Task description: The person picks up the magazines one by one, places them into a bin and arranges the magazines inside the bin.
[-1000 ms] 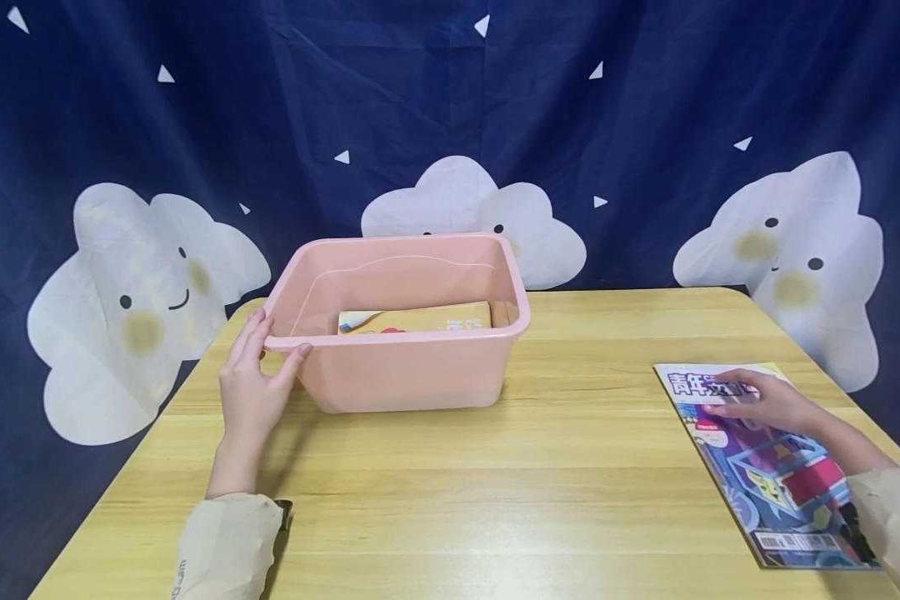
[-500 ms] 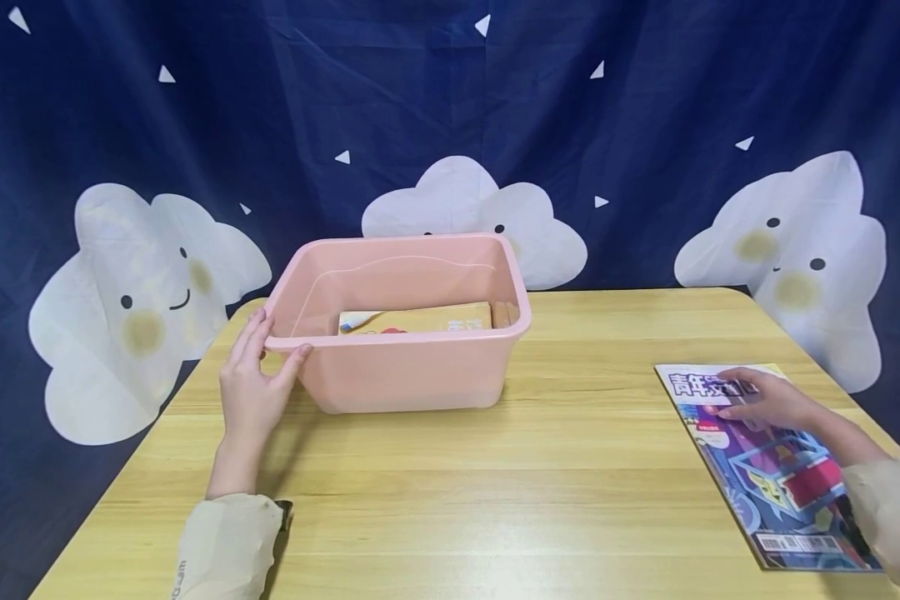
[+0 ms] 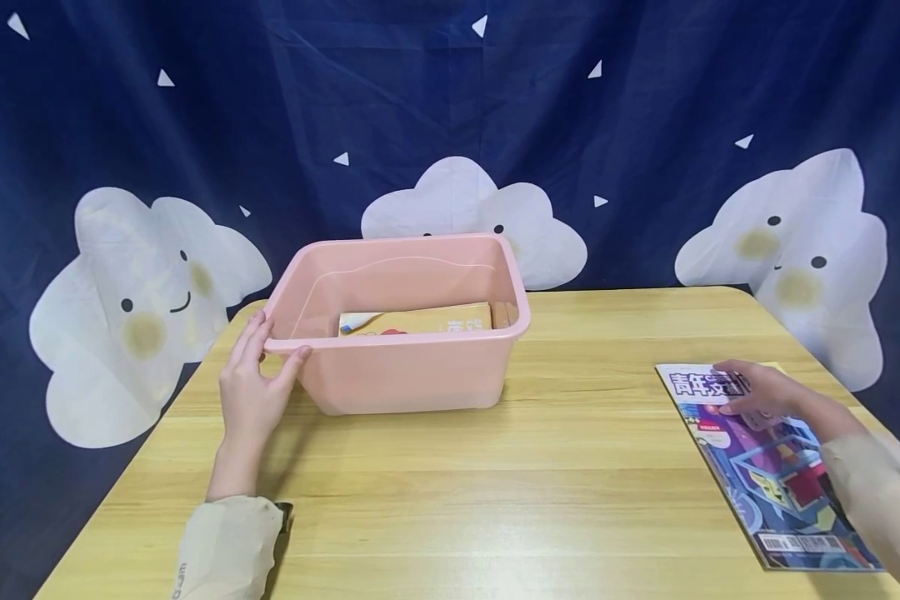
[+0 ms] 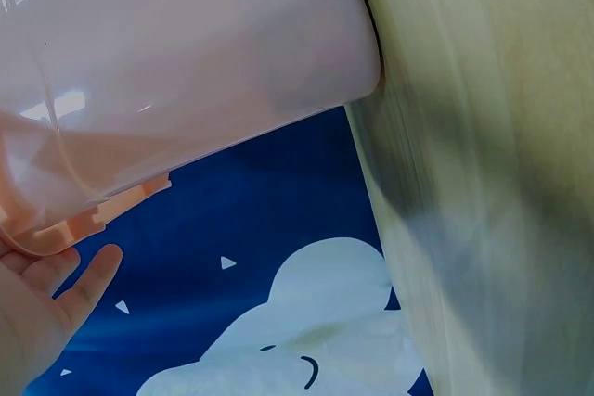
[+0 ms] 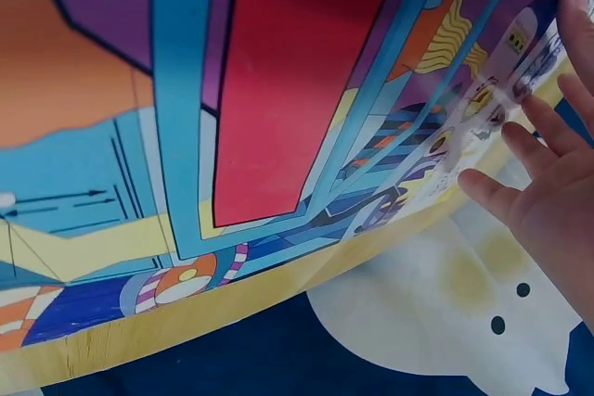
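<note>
A pink plastic bin (image 3: 405,375) stands left of the table's middle. My left hand (image 3: 253,392) holds its front left corner, thumb at the front of the rim and the other fingers round the side. In the left wrist view that hand (image 4: 42,308) is at the bin's rim, partly cut off. A magazine (image 3: 765,475) with a colourful cover lies flat at the right. Over its upper part my right hand (image 3: 772,396) rests with fingers spread. The right wrist view shows the fingertips (image 5: 483,190) at the cover, and the hand is not curled round the magazine.
A yellow booklet (image 3: 427,320) lies inside the bin, its lower part hidden by the front wall. The wooden table (image 3: 495,500) ends at a dark blue curtain (image 3: 420,100) printed with white clouds.
My right wrist and sleeve have shifted slightly to the left over the magazine, and the hand has turned a little. The left hand, bin and magazine stay in place.
</note>
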The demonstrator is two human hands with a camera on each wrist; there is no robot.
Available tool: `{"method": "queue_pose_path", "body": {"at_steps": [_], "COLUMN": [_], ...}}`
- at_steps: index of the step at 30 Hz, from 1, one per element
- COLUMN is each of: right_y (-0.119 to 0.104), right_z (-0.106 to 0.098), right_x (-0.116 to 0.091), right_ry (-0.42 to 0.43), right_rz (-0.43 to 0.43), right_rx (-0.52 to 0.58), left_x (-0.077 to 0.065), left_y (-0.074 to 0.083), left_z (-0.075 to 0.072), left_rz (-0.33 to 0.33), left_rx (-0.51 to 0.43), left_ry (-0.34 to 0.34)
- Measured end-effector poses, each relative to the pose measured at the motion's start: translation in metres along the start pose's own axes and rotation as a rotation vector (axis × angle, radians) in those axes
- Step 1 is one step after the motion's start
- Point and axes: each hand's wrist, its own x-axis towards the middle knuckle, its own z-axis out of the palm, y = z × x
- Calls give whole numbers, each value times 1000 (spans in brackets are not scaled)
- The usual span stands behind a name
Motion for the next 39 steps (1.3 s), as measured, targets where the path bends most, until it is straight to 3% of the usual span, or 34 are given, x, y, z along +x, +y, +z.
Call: {"method": "queue_pose_path", "body": {"at_steps": [11,21,31,39], "right_y": [-1,-1,6,14], "right_z": [0,-7,-8,-10], "right_x": [4,14,17,10], "right_ry": [3,-114,-16,31], "right_rz": [-25,14,-15,110], "right_rx": [-29,-59,-137,-87], "left_x": [0,-1,-1,-2], "left_y": [-1,-3,-3,-3], "left_z": [0,2,3,2], "left_rz": [-1,-14,-16,-23], "left_rx": [2,8,13,16], "left_ry": [-1,-26,-25,-26]}}
